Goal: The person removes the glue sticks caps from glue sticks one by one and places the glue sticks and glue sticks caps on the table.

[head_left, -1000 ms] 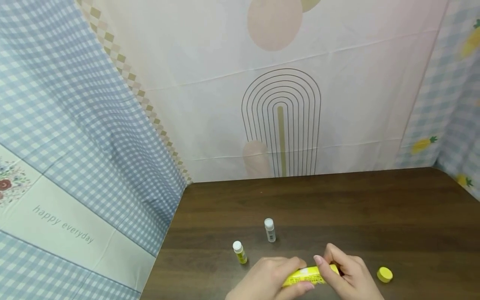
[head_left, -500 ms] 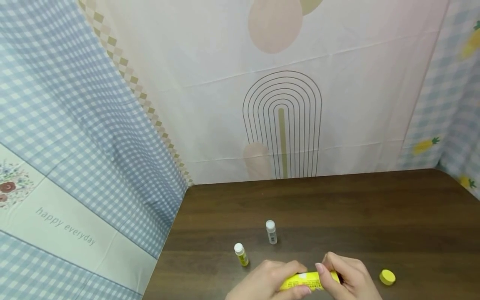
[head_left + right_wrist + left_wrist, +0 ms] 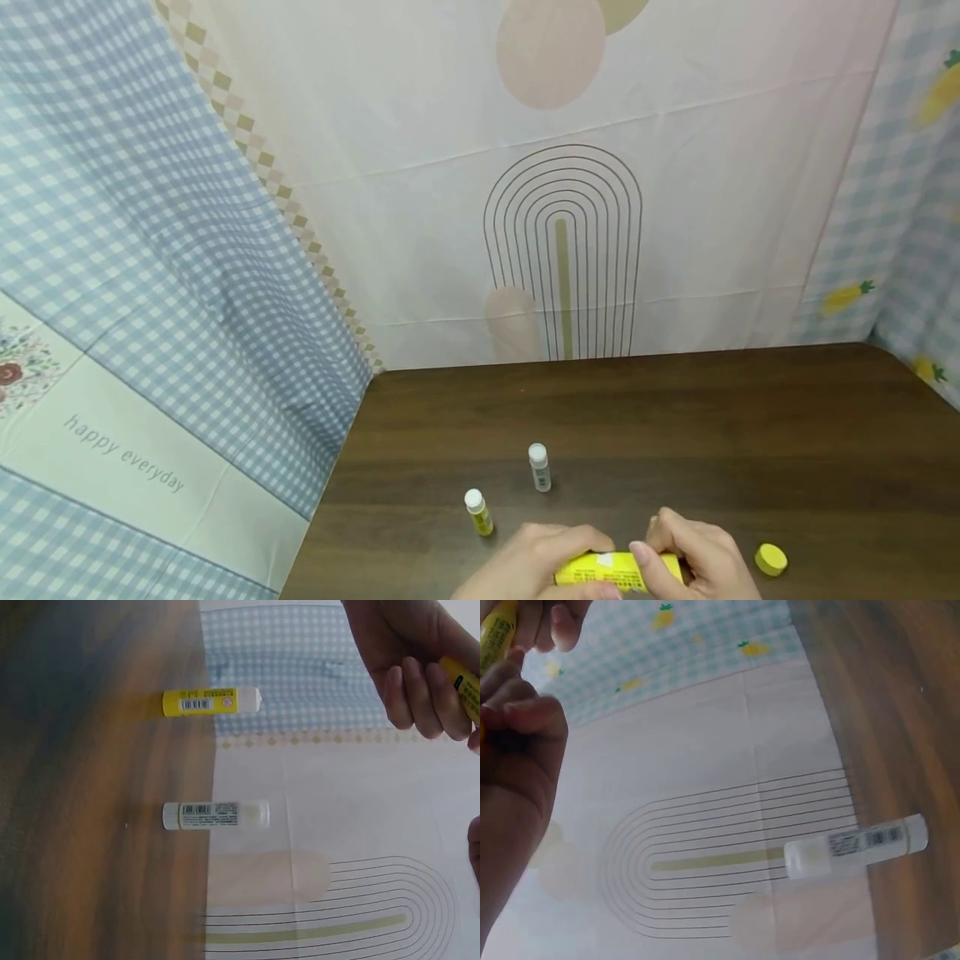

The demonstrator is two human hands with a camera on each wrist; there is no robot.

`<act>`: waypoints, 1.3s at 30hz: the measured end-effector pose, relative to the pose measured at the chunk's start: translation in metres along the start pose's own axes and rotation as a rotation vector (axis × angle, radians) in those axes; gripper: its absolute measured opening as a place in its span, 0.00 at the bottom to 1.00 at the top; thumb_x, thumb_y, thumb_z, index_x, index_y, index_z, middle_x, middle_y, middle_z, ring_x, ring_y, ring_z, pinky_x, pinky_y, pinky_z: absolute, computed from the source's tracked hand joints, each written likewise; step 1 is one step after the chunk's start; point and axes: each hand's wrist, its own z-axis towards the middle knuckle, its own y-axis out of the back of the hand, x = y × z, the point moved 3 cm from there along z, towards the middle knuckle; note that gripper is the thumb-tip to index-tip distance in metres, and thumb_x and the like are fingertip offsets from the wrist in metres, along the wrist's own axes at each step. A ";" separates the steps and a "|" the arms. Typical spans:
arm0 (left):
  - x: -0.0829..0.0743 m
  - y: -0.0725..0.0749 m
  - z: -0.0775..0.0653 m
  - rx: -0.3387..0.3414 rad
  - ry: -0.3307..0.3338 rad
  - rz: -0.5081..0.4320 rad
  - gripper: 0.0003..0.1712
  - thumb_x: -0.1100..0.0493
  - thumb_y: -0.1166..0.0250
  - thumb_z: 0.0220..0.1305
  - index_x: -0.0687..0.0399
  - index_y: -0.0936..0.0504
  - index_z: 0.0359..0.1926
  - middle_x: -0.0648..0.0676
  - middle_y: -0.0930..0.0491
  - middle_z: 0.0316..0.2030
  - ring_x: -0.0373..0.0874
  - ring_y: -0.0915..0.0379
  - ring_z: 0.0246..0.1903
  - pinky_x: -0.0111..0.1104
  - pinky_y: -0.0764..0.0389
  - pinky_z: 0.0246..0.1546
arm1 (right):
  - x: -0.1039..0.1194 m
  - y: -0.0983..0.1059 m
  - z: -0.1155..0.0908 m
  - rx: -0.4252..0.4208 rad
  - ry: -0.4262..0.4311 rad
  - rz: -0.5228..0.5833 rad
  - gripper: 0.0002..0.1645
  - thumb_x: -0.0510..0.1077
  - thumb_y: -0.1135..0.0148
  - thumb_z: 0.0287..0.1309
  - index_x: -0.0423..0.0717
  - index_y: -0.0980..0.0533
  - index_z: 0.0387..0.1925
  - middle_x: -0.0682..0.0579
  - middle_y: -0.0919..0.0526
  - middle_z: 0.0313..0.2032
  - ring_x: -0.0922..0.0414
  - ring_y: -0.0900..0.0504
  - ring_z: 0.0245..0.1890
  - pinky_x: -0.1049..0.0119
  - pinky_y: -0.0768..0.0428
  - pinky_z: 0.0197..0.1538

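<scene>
Both hands hold a yellow glue stick sideways, low in the head view. My left hand grips its left part, fingers over the top and thumb below. At the other end, my right hand pinches it, the thumb lying along its near side. To the right of the hands a round yellow cap lies on the table. In the right wrist view the left hand has its fingers curled round the yellow barrel. The tube's right end is mostly hidden by the right fingers.
A white-capped yellow glue stick stands upright left of the hands. Farther back stands a clear-white glue stick. The dark wooden table meets a printed curtain behind and a checked cloth at the left.
Both hands and the yellow glue stick have sunk slightly lower in the head view. The grip looks much the same; the right fingers have shifted a little at the tube's end.
</scene>
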 end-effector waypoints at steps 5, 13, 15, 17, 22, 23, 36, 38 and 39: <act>-0.005 0.009 0.002 -0.131 -0.070 0.222 0.16 0.50 0.31 0.67 0.47 0.20 0.52 0.40 0.19 0.38 0.23 0.32 0.34 0.11 0.31 0.37 | -0.016 0.003 -0.015 0.140 -0.263 0.040 0.23 0.18 0.39 0.52 0.49 0.29 0.35 0.61 0.28 0.18 0.74 0.35 0.18 0.80 0.35 0.19; 0.000 0.014 -0.005 -0.059 -0.060 0.334 0.19 0.47 0.32 0.66 0.46 0.20 0.54 0.38 0.21 0.38 0.25 0.33 0.35 0.13 0.32 0.43 | -0.037 0.013 -0.028 0.736 -0.468 0.273 0.18 0.30 0.54 0.74 0.58 0.27 0.45 0.66 0.30 0.26 0.77 0.33 0.26 0.76 0.29 0.24; 0.002 0.011 -0.009 -0.013 -0.032 0.299 0.19 0.47 0.33 0.68 0.47 0.21 0.56 0.38 0.21 0.40 0.24 0.32 0.37 0.13 0.31 0.45 | -0.039 0.015 -0.030 0.835 -0.494 0.294 0.16 0.32 0.55 0.75 0.57 0.28 0.44 0.68 0.32 0.27 0.77 0.32 0.27 0.76 0.28 0.25; 0.005 0.009 -0.012 0.030 -0.018 0.294 0.20 0.46 0.35 0.70 0.46 0.23 0.58 0.38 0.20 0.42 0.23 0.32 0.40 0.13 0.31 0.46 | -0.039 0.015 -0.031 0.903 -0.493 0.302 0.13 0.33 0.55 0.75 0.54 0.29 0.44 0.71 0.33 0.29 0.77 0.31 0.28 0.76 0.27 0.26; 0.008 0.006 -0.015 0.086 -0.042 0.365 0.17 0.45 0.39 0.73 0.48 0.23 0.55 0.38 0.21 0.40 0.23 0.31 0.38 0.13 0.30 0.43 | -0.036 0.014 -0.023 1.010 -0.466 0.287 0.09 0.36 0.52 0.75 0.53 0.29 0.42 0.74 0.33 0.29 0.77 0.30 0.28 0.75 0.25 0.27; 0.008 0.006 -0.015 0.090 -0.048 0.373 0.16 0.45 0.39 0.73 0.48 0.22 0.53 0.39 0.21 0.38 0.24 0.32 0.36 0.12 0.31 0.41 | -0.035 0.014 -0.021 1.029 -0.468 0.285 0.08 0.38 0.52 0.76 0.54 0.28 0.42 0.73 0.33 0.29 0.77 0.30 0.27 0.75 0.25 0.28; 0.015 0.000 -0.014 0.074 0.046 0.314 0.14 0.42 0.40 0.73 0.43 0.22 0.34 0.33 0.30 0.26 0.20 0.42 0.25 0.10 0.36 0.28 | -0.038 0.000 -0.016 1.108 -0.478 -0.123 0.11 0.57 0.41 0.69 0.64 0.31 0.31 0.74 0.35 0.20 0.72 0.35 0.20 0.73 0.31 0.25; 0.016 -0.001 -0.014 0.057 0.046 0.304 0.14 0.43 0.39 0.72 0.44 0.22 0.33 0.35 0.30 0.25 0.20 0.43 0.23 0.10 0.37 0.26 | -0.041 -0.002 -0.017 1.090 -0.347 -0.203 0.14 0.59 0.44 0.71 0.61 0.33 0.30 0.74 0.39 0.19 0.72 0.38 0.19 0.74 0.34 0.26; 0.017 -0.001 -0.013 0.054 0.047 0.299 0.14 0.44 0.39 0.72 0.45 0.22 0.33 0.36 0.30 0.24 0.21 0.43 0.23 0.10 0.37 0.26 | -0.042 -0.003 -0.017 1.077 -0.284 -0.232 0.15 0.59 0.45 0.72 0.60 0.33 0.31 0.74 0.40 0.19 0.72 0.40 0.19 0.74 0.36 0.27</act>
